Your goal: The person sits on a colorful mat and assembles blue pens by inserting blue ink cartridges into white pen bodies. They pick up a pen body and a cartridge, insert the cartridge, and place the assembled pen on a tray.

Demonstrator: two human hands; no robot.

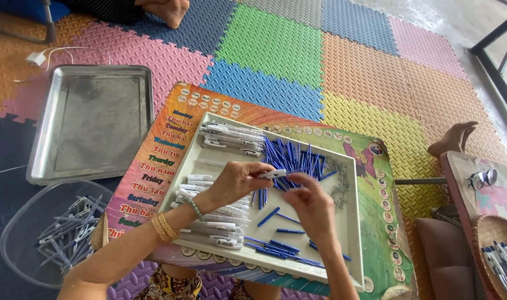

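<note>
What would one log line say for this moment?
left hand: holds white pen barrel | right hand: at barrel's tip | below: white tray, blue refills

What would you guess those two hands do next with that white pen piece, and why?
Probably slide a thin blue refill into the white plastic pen barrel. The left hand pinches the barrel over the white tray, the right hand meets it, and refills lie loose beneath.

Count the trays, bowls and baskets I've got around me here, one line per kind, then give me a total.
White plastic tray with pen parts, under the left hand and right hand: 1
Metal tray on the mat: 1
Clear plastic bowl with assembled pens: 1
Woven basket with pens: 1
Total: 4
</note>
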